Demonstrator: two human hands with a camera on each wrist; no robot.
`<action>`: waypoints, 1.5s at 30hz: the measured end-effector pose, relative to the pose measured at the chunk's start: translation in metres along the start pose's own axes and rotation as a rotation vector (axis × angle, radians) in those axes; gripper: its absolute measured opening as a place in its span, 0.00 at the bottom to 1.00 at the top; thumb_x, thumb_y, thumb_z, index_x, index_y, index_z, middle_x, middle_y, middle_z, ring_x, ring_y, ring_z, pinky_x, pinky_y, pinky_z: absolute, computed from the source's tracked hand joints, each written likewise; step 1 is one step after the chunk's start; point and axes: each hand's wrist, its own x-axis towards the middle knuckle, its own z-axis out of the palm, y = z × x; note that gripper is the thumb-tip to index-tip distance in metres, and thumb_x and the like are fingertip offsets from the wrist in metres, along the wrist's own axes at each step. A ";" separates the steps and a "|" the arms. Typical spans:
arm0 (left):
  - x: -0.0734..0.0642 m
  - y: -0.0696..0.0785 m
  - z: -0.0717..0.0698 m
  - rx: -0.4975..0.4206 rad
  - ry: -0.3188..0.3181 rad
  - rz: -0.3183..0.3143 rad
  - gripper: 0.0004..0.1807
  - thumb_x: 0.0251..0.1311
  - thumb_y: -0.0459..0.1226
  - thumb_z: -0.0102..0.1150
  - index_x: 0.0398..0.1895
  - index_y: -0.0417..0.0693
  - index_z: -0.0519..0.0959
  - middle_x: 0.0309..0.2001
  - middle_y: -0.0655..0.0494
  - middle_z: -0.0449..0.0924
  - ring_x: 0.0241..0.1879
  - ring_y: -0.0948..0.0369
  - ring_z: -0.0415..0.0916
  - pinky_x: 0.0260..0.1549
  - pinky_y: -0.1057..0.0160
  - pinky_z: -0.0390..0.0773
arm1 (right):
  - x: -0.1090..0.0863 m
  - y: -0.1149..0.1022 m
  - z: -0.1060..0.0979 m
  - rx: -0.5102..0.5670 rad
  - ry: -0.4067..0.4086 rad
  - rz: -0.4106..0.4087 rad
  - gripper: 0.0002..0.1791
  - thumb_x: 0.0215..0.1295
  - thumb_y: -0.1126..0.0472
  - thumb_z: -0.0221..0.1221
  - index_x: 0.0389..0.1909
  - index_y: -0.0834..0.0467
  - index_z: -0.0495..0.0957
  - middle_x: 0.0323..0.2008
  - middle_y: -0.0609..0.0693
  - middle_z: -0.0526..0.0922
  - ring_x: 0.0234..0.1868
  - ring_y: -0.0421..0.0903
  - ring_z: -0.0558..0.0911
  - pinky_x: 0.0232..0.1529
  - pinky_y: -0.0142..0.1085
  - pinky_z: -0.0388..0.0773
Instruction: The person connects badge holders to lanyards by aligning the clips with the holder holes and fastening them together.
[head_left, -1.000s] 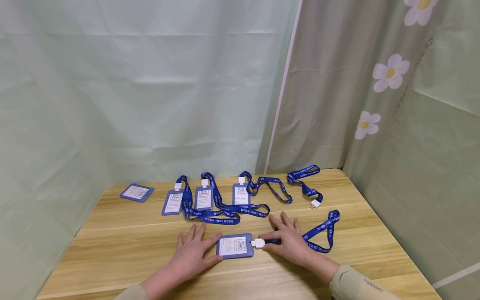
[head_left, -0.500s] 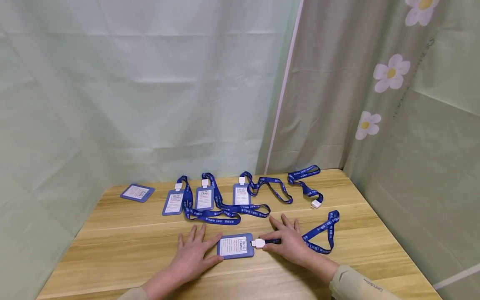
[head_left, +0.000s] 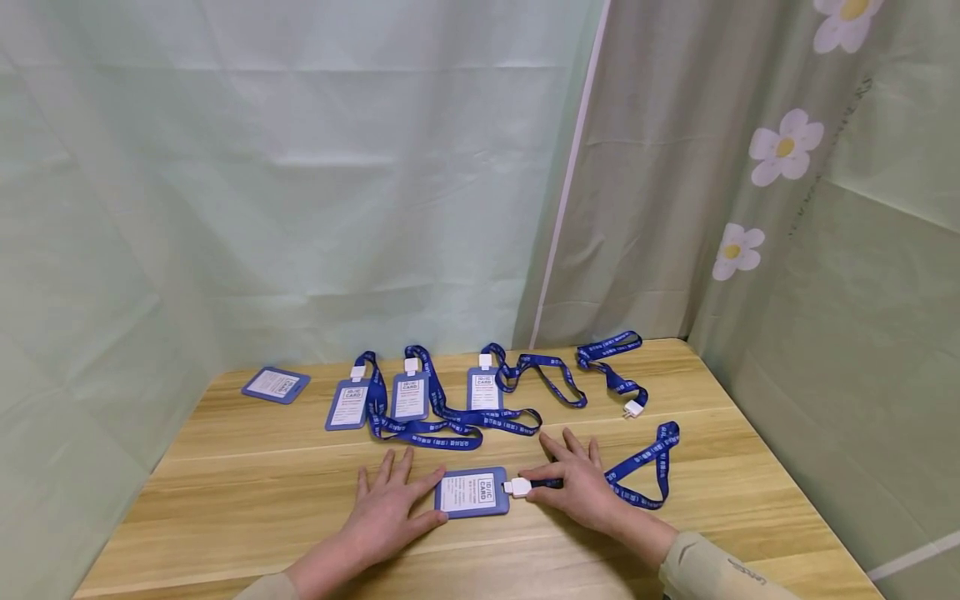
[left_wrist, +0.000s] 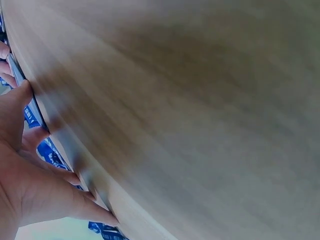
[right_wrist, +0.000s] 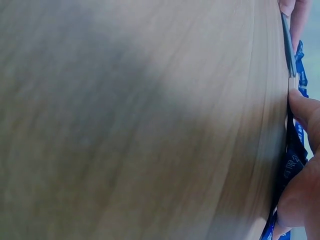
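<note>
A blue card holder (head_left: 472, 493) with a white ID/IC card in it lies flat and sideways on the wooden table. My left hand (head_left: 386, 508) holds it at the two left corners between thumb and index finger, the other fingers spread on the table. With thumb and index finger, my right hand (head_left: 579, 490) pinches the white clip (head_left: 519, 487) of a blue lanyard (head_left: 660, 458), whose loop lies to the right. The clip's tip meets the slot at the holder's right end; whether it is latched I cannot tell. Both wrist views look low along the tabletop.
Behind the hands lie three card holders (head_left: 347, 406) with lanyards attached, their straps overlapping. A lone card holder (head_left: 276, 385) is at the back left. A loose lanyard (head_left: 618, 385) with its clip lies at the back right. Curtains (head_left: 360, 208) hang round the table.
</note>
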 end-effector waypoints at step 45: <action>0.003 0.003 -0.001 0.030 -0.006 -0.010 0.37 0.59 0.65 0.63 0.71 0.68 0.75 0.78 0.34 0.53 0.76 0.29 0.44 0.63 0.18 0.37 | 0.000 0.003 0.001 0.059 0.006 -0.031 0.15 0.58 0.45 0.73 0.47 0.36 0.90 0.77 0.61 0.61 0.78 0.73 0.44 0.67 0.73 0.21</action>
